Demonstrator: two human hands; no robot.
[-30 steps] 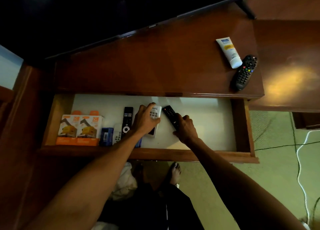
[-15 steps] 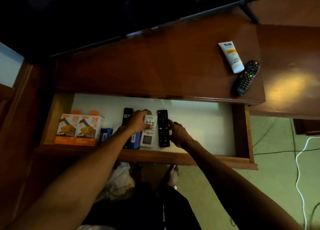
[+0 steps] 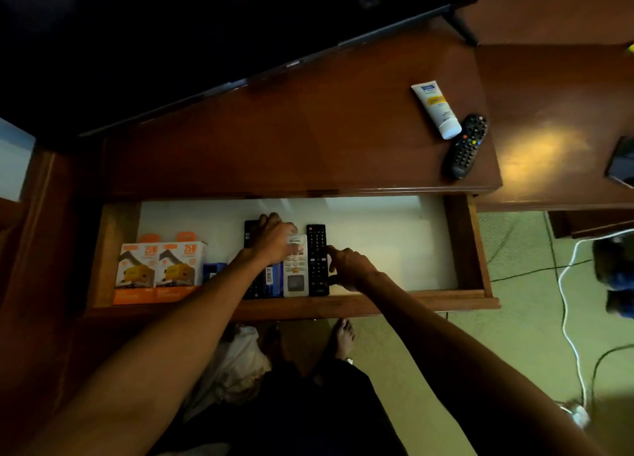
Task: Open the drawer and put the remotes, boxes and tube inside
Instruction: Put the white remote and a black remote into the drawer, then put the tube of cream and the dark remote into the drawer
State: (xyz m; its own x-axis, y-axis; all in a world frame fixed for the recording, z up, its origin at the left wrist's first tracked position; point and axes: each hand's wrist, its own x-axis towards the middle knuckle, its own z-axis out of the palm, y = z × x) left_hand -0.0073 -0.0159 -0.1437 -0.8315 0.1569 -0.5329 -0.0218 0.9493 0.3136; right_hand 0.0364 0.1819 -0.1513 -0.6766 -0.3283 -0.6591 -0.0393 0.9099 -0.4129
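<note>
Dark-stained wood, dim light. The drawer (image 3: 477, 249) is pulled well out. At the drawer's left end two orange boxes (image 3: 157, 267) are stood side by side. A blue box (image 3: 276, 279) is seen further along the drawer, partly hidden by the left forearm. At the drawer's middle three remotes are laid lengthwise against its front rim: slim dark remote (image 3: 249, 236), white remote (image 3: 295, 273), black remote (image 3: 317, 260).

Left hand (image 3: 274, 239): the fingers are curled over the white remote's far end, and a loose hold is judged. Right hand (image 3: 350, 267): the fingers are mostly straightened and their tips are pressed on the black remote's outer side. Nothing is enclosed.

Not yet stowed: tube (image 3: 435, 109) and round-ended remote (image 3: 466, 146). They are left on the desk top (image 3: 308, 140) behind the drawer's right end, and look to be touching.

Risks, as judged:
- The black remote could be ridden up over the white one by the sideways push. The row could also be driven into the blue box and the orange boxes toppled.
- Buttons could be pressed under the curled fingers.
- The tube could be knocked off beyond the drawer's right wall when its neighbour is lifted, down among the floor cables (image 3: 566, 284).
- The drawer could be strained if the forearms are leaned on its front rim; contact there cannot be told.
</note>
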